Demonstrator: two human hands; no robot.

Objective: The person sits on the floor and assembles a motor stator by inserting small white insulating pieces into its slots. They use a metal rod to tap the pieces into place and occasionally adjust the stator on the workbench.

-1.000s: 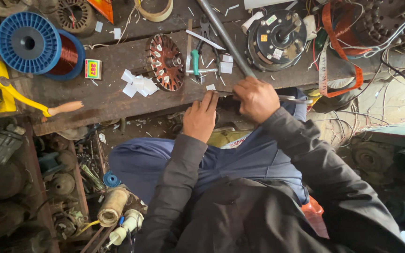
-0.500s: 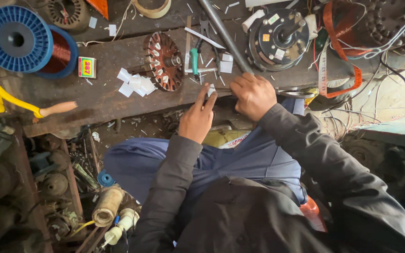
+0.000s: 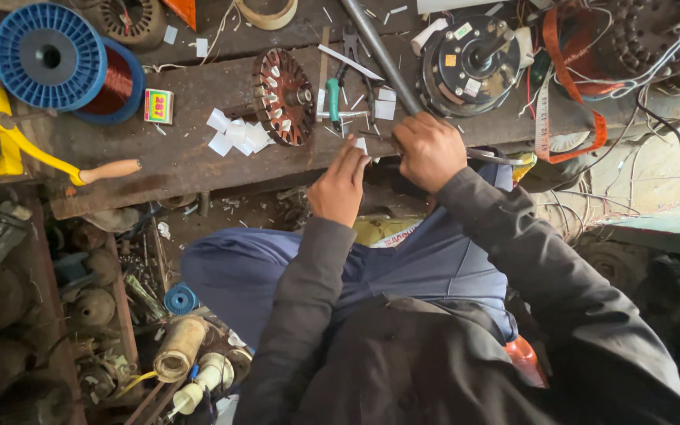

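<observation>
- Left hand point(image 3: 340, 189): fingers pinch small white paper slip point(image 3: 361, 145) at front edge of worn wooden bench point(image 3: 190, 157).
- Right hand point(image 3: 428, 149): clenched on metal scissors point(image 3: 488, 155), tips at slip.
- Copper-wound stator point(image 3: 283, 96) just left.

Worn wooden workbench point(image 3: 198, 157) (daylit, cluttered)

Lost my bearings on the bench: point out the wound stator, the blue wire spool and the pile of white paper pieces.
stator point(image 3: 283, 96), head view, on its winding face.
blue spool point(image 3: 49, 57), head view, on the top flange.
paper pieces point(image 3: 236, 134), head view, middle of the pile on the plank.
</observation>
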